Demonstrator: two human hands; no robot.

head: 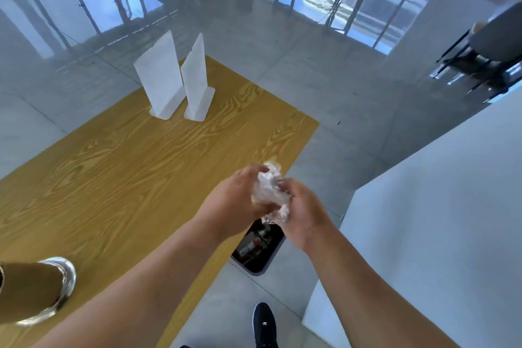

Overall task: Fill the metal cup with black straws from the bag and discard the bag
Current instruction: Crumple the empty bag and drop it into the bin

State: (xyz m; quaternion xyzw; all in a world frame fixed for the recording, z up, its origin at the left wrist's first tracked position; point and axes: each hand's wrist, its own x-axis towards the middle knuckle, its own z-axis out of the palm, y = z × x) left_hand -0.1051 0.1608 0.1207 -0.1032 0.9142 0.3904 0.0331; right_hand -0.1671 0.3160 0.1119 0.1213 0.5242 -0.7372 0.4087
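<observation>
Head view: crumpled bag [269, 188] squeezed between left hand [237, 198] and right hand [303, 212].

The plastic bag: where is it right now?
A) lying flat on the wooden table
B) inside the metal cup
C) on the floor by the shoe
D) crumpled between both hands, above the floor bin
D: the crumpled clear plastic bag is squeezed between the left hand and right hand, directly above the dark bin beside the table.

bright daylight | window glare on floor [197, 3] | soft blur | edges warped
</observation>
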